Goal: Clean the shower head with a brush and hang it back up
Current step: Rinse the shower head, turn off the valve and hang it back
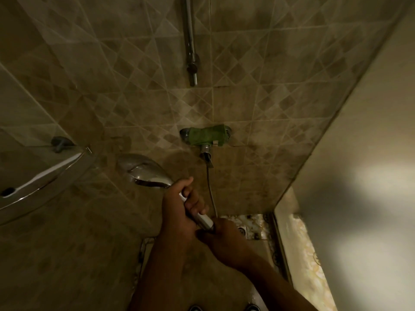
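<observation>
Two hands hold the shower head low before the tiled wall, under the rail and near the tap wrapped in a green cloth. No brush is visible, so I judge the cleaning has not begun; next a brush is needed. Left hand is clamped around the handle; right hand grips its lower end, near the hose.
</observation>
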The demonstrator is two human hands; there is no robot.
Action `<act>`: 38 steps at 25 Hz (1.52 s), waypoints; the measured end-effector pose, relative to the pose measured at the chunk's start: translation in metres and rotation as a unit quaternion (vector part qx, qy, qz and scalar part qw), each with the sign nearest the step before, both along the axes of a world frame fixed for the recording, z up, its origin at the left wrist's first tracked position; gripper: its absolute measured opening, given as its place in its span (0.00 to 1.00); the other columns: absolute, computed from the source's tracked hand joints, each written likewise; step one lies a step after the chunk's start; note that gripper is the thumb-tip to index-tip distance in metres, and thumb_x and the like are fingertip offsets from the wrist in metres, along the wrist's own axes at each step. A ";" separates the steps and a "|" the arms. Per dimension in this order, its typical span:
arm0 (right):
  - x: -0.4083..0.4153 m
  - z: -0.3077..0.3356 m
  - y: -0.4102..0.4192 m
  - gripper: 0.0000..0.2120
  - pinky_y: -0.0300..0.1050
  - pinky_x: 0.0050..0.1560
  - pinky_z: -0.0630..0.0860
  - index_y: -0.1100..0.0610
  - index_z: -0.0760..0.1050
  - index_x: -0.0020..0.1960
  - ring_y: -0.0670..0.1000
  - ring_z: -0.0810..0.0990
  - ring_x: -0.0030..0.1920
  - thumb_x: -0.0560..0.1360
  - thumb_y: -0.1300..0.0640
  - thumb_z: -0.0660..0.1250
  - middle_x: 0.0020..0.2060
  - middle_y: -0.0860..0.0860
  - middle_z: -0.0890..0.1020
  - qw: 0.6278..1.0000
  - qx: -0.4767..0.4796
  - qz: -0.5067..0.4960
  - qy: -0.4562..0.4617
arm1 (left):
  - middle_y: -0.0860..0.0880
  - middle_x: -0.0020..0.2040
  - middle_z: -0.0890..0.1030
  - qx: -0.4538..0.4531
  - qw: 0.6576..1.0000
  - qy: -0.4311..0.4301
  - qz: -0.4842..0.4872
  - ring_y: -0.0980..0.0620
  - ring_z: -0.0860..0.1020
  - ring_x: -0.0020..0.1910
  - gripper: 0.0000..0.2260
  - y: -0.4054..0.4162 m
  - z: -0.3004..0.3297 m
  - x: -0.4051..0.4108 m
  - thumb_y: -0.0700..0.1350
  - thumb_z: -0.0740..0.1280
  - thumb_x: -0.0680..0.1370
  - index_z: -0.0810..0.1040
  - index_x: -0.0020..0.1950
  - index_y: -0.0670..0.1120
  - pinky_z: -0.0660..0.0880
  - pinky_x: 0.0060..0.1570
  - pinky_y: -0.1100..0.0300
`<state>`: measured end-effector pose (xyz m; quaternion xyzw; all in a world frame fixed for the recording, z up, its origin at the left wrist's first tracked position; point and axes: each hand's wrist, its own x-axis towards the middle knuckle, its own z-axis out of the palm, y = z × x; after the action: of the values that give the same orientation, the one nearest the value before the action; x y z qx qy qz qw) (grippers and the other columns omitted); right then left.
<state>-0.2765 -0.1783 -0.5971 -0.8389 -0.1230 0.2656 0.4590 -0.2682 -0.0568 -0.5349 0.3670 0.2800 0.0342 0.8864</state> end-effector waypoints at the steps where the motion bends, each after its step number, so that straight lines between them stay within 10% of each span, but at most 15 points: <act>1: 0.000 0.001 0.001 0.13 0.45 0.32 0.68 0.50 0.70 0.33 0.44 0.71 0.26 0.73 0.51 0.69 0.28 0.46 0.74 1.000 0.013 0.002 0.024 | 0.52 0.21 0.57 -0.003 1.000 -0.005 -0.009 0.54 0.57 0.18 0.18 0.001 -0.001 -0.001 0.44 0.64 0.75 0.62 0.27 0.49 0.59 0.26 0.59; 10: 0.002 0.033 -0.008 0.12 0.40 0.28 0.71 0.56 0.73 0.33 0.46 0.73 0.24 0.74 0.61 0.70 0.25 0.50 0.75 0.962 0.179 0.086 0.189 | 0.48 0.22 0.64 -0.010 0.983 -0.114 -0.143 0.51 0.65 0.19 0.10 0.012 -0.006 -0.005 0.44 0.68 0.69 0.69 0.31 0.44 0.66 0.25 0.59; 15: 0.010 0.031 -0.007 0.02 0.53 0.41 0.83 0.57 0.79 0.47 0.55 0.84 0.36 0.76 0.58 0.69 0.37 0.56 0.85 0.981 0.175 0.032 0.083 | 0.35 0.48 0.84 0.215 0.955 -0.127 -0.162 0.37 0.83 0.54 0.19 0.006 -0.009 0.001 0.41 0.65 0.71 0.78 0.61 0.37 0.77 0.59 0.43; 20: 0.010 0.021 -0.012 0.04 0.59 0.45 0.83 0.54 0.80 0.49 0.54 0.86 0.38 0.75 0.58 0.69 0.38 0.55 0.86 0.983 0.182 -0.022 -0.015 | 0.36 0.49 0.86 0.273 0.942 -0.142 -0.132 0.29 0.81 0.55 0.18 -0.010 -0.004 0.007 0.55 0.64 0.79 0.80 0.43 0.41 0.70 0.66 0.39; 30: 0.042 0.022 -0.073 0.10 0.49 0.32 0.74 0.62 0.74 0.32 0.56 0.75 0.27 0.70 0.57 0.64 0.27 0.58 0.77 0.953 0.274 -0.124 0.028 | 0.59 0.63 0.81 0.355 0.769 -0.142 -0.513 0.58 0.78 0.64 0.19 -0.050 -0.010 0.047 0.57 0.66 0.78 0.78 0.66 0.52 0.75 0.64 0.53; 38: 0.075 -0.048 -0.127 0.10 0.44 0.26 0.71 0.61 0.77 0.42 0.50 0.73 0.23 0.75 0.54 0.71 0.23 0.49 0.76 0.959 0.116 -0.240 0.092 | 0.47 0.53 0.84 0.447 0.848 0.084 -0.271 0.48 0.83 0.52 0.07 -0.026 -0.090 0.097 0.49 0.68 0.79 0.80 0.55 0.49 0.81 0.50 0.50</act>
<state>-0.2013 -0.3057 -0.6455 -0.7566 0.0953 0.2077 0.6127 -0.1707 -0.0828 -0.6254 0.7862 0.1973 -0.1172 0.5738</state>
